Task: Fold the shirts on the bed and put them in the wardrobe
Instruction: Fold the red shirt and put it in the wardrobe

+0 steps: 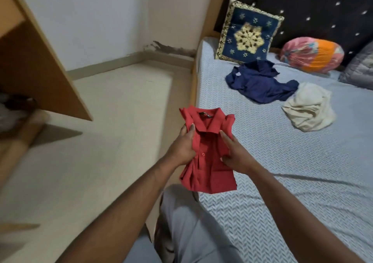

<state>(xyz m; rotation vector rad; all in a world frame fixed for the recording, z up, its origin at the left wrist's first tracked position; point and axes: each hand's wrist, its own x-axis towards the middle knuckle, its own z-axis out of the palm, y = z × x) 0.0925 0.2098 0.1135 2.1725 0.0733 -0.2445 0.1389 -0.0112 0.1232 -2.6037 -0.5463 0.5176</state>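
The bed [282, 172] fills the 3 o'clock side, and the wardrobe door [40, 65] stands at 10 o'clock. The navy shirt [260, 83] and the cream shirt [308, 109] lie crumpled at 2 o'clock. The folded red shirt [207, 174] is held above the bed's edge, long axis 12-to-6, collar toward 12. The left grip [181, 147] and the right grip [236, 153] are clamped on its sides.

a square navy cushion with gold star embroidery and gold trim [249, 32] leans tilted against a black tufted headboard dotted with small shiny studs [314, 6]. to its right lies a pink and orange bundle, perhaps a bolster in a printed cover [311, 55], near a grey quilted pillow [361, 67] at the frame edge. a dark smeared stain [171, 49] marks the white wall [90, 20] above the pale beige floor [111, 105].
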